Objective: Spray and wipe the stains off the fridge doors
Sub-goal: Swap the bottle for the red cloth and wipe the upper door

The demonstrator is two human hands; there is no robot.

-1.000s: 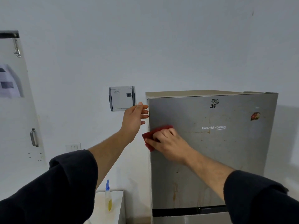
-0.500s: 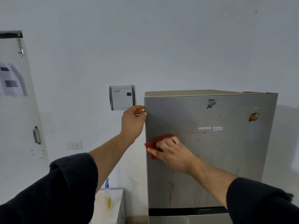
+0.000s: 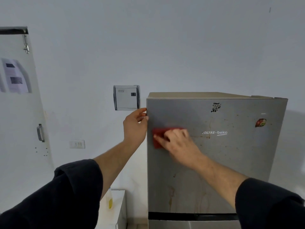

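The steel upper fridge door (image 3: pixel 231 162) fills the right half of the head view, with brown drip stains low on the left and specks around the logo. My right hand (image 3: pixel 179 142) presses a red cloth (image 3: pixel 159 136) flat against the door near its left edge, level with the logo. My left hand (image 3: pixel 135 126) grips the door's upper left edge, fingers curled round it. A spray bottle (image 3: pixel 109 199) with yellow liquid stands on a white cabinet at the lower left, partly hidden by my left sleeve.
A grey wall box (image 3: pixel 126 97) hangs just left of the fridge top. A switch plate (image 3: pixel 77 144) sits lower on the wall. A white door with a handle (image 3: pixel 40 133) and taped papers stands at far left. The lower fridge door (image 3: pixel 189 224) begins under a dark gap.
My right hand and the red cloth have slid to the right across the door. The cloth's upper edge is blurred by motion. My left hand stays on the door's edge.
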